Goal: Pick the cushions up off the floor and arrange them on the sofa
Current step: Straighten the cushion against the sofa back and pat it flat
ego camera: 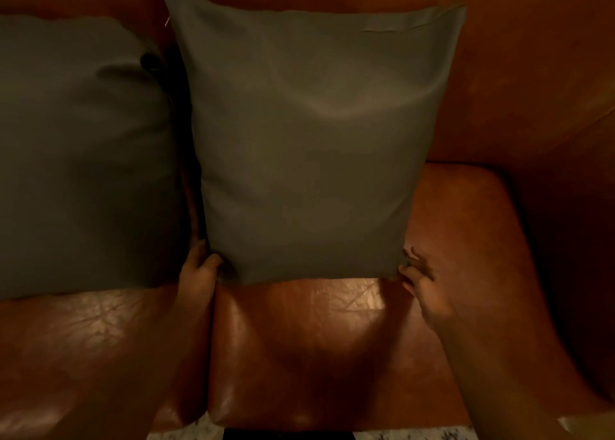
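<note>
A dark grey-green cushion stands upright against the backrest of a brown leather sofa. My left hand grips its lower left corner, thumb on the front and fingers behind. My right hand pinches its lower right corner. A second cushion of the same colour leans against the backrest just to the left, with a narrow gap between the two.
The sofa's right armrest curves up on the right side. The seam between two seat cushions runs down under my left forearm. A strip of pale patterned floor shows at the bottom edge.
</note>
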Motion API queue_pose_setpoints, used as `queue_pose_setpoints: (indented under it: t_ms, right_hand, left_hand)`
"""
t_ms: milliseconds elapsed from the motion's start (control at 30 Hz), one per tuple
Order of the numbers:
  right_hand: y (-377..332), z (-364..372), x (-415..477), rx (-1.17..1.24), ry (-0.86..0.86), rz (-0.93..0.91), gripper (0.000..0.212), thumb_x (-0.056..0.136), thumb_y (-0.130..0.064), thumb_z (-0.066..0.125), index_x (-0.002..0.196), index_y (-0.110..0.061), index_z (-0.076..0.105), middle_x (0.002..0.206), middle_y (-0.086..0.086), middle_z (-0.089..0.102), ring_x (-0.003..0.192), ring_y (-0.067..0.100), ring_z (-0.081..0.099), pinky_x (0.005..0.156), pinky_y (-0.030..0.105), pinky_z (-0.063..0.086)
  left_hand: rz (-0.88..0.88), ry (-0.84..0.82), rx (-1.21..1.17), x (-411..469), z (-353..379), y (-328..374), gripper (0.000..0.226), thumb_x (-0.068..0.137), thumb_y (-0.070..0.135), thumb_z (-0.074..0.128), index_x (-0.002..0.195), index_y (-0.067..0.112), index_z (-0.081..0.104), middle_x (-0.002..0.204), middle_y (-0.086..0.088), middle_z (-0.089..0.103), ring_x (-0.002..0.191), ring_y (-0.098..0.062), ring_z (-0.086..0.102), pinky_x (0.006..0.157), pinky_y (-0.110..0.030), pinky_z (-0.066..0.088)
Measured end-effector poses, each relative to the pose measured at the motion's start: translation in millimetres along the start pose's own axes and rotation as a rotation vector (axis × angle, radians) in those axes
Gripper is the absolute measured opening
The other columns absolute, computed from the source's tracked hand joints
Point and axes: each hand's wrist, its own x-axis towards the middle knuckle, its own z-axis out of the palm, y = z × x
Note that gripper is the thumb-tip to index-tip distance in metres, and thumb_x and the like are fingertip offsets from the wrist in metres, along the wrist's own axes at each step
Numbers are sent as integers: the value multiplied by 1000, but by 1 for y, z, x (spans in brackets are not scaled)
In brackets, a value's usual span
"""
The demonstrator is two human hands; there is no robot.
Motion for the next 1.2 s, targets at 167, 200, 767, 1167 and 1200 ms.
queue_pose_setpoints:
  t_ms: [167, 200, 767, 1167, 1200]
  right_hand:
    - [-2, -2, 6, -138, 224, -103, 39, 91, 5, 58, 67, -21, 74, 70, -14, 72, 77, 9, 66, 67, 19, 48]
    - [-9, -1, 3, -164, 302, -104, 34, 92, 6, 55, 73, -15, 73, 74, -8, 74, 84, 19, 68, 67, 21, 48]
    - [-202, 125, -16, -1069, 356, -1181, 77, 90, -67, 38, 154, -27, 22, 163, 8, 13, 150, 36, 3, 114, 66, 5]
    - [-197, 150, 41, -1077, 341, -1175, 77, 89, -67, 38, 154, -31, 17, 164, 6, 9, 150, 35, 1, 114, 65, 5]
    - [-198, 150, 42, -1079, 324, -1168, 77, 89, -67, 39, 154, -31, 18, 164, 6, 9, 151, 34, 1, 115, 65, 6]
  left_hand:
    - [85, 56, 264, 3, 4, 10, 29, 87, 30, 63, 104, 6, 63, 107, -17, 67, 104, -32, 63, 88, -38, 47]
    - [86, 114, 299, 3, 5, 14, 24, 90, 23, 60, 102, 3, 62, 107, -21, 66, 105, -35, 61, 86, -37, 44]
    - [1104, 346, 822, -12, 73, 186, 70, 93, 61, 34, 151, 25, 20, 160, -11, 12, 148, -29, 4, 116, -58, 5]
    - [1051, 418, 900, 36, 95, 181, 71, 92, 63, 34, 152, 31, 13, 160, -2, -1, 149, -27, 2, 114, -59, 4]
    - [1041, 412, 907, 36, 95, 182, 71, 92, 63, 34, 152, 31, 14, 160, -2, 0, 149, -27, 2, 115, -59, 4]
